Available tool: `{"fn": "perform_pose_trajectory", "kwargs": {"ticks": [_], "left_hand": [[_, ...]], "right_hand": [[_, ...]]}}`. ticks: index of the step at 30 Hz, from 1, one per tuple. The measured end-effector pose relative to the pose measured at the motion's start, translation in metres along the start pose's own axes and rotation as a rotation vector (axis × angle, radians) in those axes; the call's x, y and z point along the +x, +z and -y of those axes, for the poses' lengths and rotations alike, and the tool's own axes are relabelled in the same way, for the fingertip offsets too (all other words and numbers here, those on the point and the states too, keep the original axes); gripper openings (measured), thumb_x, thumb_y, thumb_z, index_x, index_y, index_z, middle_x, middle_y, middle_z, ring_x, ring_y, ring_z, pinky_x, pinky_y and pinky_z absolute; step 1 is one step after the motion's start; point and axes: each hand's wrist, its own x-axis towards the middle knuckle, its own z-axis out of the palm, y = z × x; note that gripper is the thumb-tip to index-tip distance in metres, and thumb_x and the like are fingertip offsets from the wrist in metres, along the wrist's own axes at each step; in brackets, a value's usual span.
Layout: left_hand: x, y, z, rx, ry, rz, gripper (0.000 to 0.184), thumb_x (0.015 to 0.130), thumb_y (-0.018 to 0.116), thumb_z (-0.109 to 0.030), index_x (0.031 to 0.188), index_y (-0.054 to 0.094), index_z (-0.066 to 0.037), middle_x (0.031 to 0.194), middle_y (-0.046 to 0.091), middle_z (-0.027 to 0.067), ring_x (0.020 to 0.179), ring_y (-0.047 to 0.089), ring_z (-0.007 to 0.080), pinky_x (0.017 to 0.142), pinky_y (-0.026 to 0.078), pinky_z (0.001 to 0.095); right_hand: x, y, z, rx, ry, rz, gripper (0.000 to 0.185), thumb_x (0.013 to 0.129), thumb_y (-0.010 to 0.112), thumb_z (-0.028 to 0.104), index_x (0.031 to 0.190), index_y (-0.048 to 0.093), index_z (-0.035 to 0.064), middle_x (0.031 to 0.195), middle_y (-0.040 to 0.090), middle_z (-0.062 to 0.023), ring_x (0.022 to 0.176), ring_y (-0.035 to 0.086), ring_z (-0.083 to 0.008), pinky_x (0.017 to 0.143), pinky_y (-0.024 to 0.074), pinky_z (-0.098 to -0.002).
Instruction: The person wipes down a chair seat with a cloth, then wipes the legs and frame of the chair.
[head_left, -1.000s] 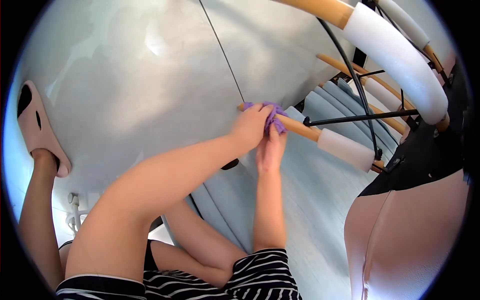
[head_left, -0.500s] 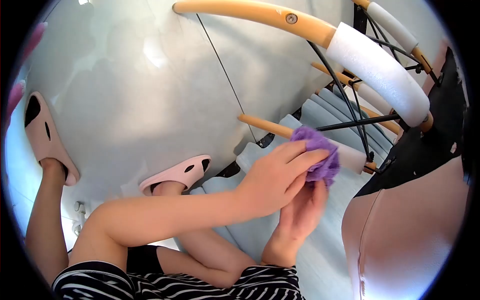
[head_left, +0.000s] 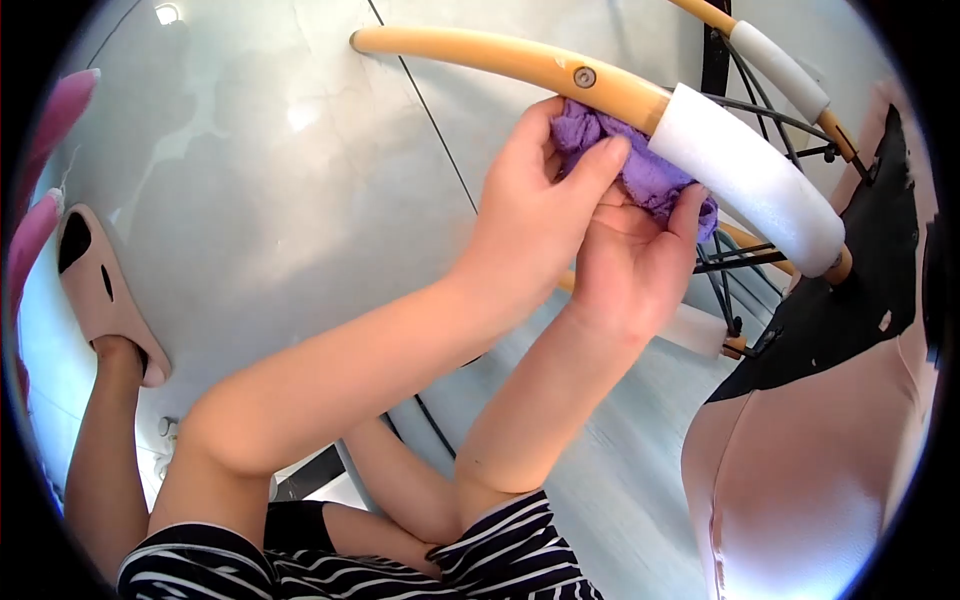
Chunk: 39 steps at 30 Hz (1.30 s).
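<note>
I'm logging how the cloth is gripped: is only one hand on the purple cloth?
No, the left hand and the right hand both hold the purple cloth at the curved wooden bar.

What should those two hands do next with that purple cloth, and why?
Probably wrap the purple cloth over the wooden leg: the left hand and right hand hold it bunched along the leg's edge, while the face with the screw is uncovered.
</note>
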Motion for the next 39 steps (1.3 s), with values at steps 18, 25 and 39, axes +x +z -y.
{"fn": "perform_pose_trajectory", "kwargs": {"ticks": [18,25,39], "left_hand": [[0.01,0.027,0.046,0.206,-0.212,0.139,0.025,0.081,0.061,-0.015,0.098,0.059,0.002,0.094,0.059,0.017,0.089,0.058,0.0309,0.08,0.045,0.0394],[0.021,0.001,0.0,0.128,-0.154,0.056,0.032,0.088,0.057,-0.018,0.113,0.052,0.0,0.103,0.06,0.0088,0.089,0.058,0.0156,0.081,0.047,0.03],[-0.037,0.039,0.012,-0.003,-0.229,0.372,0.034,0.087,0.053,-0.011,0.118,0.05,0.003,0.102,0.059,0.0097,0.094,0.056,0.014,0.082,0.047,0.0279]], "right_hand": [[-0.021,-0.031,0.036,0.106,0.148,-0.079,0.037,0.098,0.04,0.021,0.126,0.045,-0.0027,0.126,0.051,-0.0151,0.117,0.05,-0.0237,0.102,0.0386,-0.0366],[0.0,-0.016,-0.024,-0.191,-0.058,-0.002,0.035,0.097,0.047,0.021,0.124,0.043,-0.0022,0.121,0.053,-0.0109,0.108,0.054,-0.0195,0.091,0.0466,-0.0306],[-0.027,-0.003,0.066,-0.568,-0.526,-0.165,0.039,0.095,0.041,0.032,0.118,0.051,0.0025,0.113,0.058,-0.0125,0.101,0.057,-0.0282,0.086,0.0464,-0.0422]]}}
